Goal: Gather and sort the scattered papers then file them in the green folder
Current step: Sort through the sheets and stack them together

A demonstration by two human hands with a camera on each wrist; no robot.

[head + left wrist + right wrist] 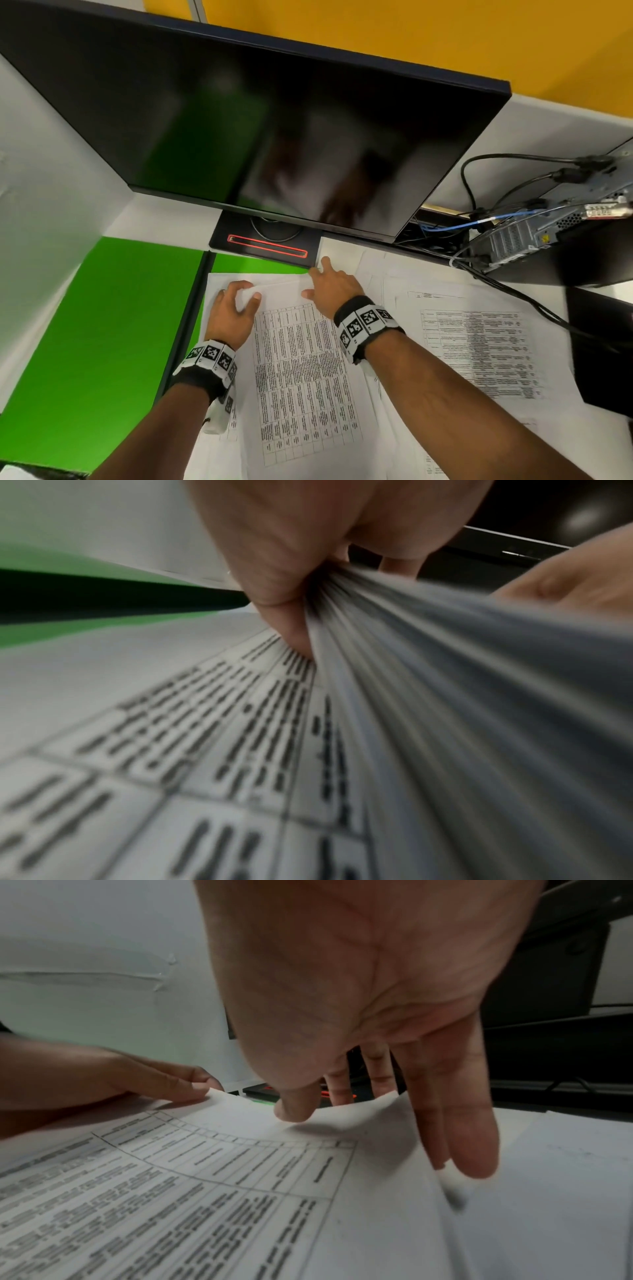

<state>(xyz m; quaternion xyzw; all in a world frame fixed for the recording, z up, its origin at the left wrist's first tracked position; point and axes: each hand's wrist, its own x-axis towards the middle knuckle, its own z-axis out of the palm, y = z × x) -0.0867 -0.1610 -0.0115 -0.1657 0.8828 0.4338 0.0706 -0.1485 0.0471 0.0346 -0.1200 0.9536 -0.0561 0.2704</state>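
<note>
The green folder [102,325] lies open on the desk at the left. On its right half sits a stack of printed table sheets [301,377]. My left hand [236,301] grips the stack's upper left edge; in the left wrist view its fingers [274,561] curl round several lifted sheets [479,696] above a flat sheet [171,750]. My right hand [329,284] rests with straight fingers at the stack's upper right corner. In the right wrist view this hand [394,1056] has its thumb on the raised top edge of the paper [240,1191]. More loose papers [479,342] lie to the right.
A large dark monitor [239,120] overhangs the desk, its base [267,246] just beyond the papers. A computer case [565,233] with cables [513,291] stands at the back right, and a black object [603,342] at the right edge. A white partition [41,205] closes the left.
</note>
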